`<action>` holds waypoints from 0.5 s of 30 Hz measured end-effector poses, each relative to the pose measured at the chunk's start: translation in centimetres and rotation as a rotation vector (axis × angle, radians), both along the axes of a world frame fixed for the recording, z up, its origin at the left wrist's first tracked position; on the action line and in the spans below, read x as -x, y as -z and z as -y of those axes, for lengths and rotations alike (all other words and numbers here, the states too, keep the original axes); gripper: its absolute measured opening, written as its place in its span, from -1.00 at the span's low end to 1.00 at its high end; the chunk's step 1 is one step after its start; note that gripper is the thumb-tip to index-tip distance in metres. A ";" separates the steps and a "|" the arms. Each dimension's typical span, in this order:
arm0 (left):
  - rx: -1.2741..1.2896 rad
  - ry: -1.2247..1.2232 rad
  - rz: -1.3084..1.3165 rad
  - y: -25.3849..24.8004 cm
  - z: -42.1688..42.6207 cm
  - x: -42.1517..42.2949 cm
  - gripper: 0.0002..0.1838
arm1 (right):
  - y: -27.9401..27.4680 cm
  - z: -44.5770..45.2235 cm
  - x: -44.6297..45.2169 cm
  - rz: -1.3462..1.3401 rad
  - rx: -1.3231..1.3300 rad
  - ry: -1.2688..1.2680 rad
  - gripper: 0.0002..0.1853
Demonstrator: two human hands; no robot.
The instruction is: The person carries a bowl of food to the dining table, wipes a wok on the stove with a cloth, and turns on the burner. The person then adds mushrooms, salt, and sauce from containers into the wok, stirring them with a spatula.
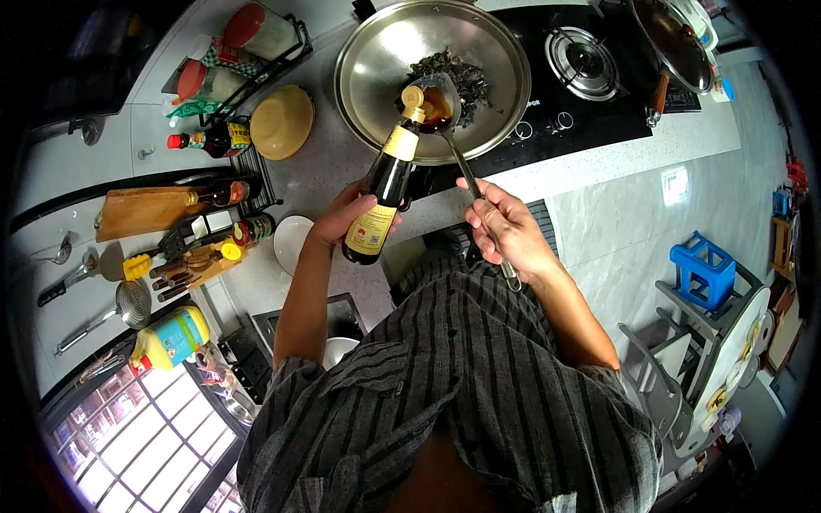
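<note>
My left hand (349, 214) is wrapped round a dark sauce bottle (386, 190) with a yellow label and a yellow cap. The bottle's neck leans over the near rim of a wide steel wok (363, 94). In my right hand (505, 224) is the handle of a metal spatula (451, 96). Its blade is over the wok and holds a small pool of brown sauce (434, 109). Dark, shredded food (469, 79) lies in the wok behind and beside the blade. The bottle's mouth is close to the blade; whether liquid is running cannot be made out.
A gas burner (583, 61) and a lidded pan (671, 43) are right of the wok. Left stand a yellow bowl (282, 122), a red-capped sauce bottle (214, 139) and a white plate (293, 242). A blue stool (703, 269) is at the far right.
</note>
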State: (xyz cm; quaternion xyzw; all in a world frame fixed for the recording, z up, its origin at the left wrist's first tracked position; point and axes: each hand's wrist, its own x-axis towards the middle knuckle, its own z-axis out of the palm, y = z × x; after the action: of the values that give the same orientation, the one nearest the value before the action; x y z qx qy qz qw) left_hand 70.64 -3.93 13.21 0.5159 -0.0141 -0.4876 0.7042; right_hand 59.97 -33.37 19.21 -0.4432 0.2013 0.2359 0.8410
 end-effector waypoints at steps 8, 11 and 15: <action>-0.084 -0.110 0.271 -0.5 0.6 0.7 -0.37 | 0.3 0.5 -0.4 -0.028 -0.138 0.020 -0.58; -0.053 -0.178 0.393 -0.6 0.4 1.1 -0.36 | 0.9 0.9 -0.8 -0.030 -0.140 0.034 -0.59; 0.009 -0.288 0.494 -1.8 0.7 2.1 -0.35 | 1.3 2.1 -2.5 0.011 0.171 0.057 -0.66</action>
State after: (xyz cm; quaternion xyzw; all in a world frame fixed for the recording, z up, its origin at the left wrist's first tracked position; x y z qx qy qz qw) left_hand 68.50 -4.61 15.01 0.6126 -0.1138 -0.2422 0.7437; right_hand 62.46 -35.44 17.86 -0.5089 0.2287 0.1913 0.8075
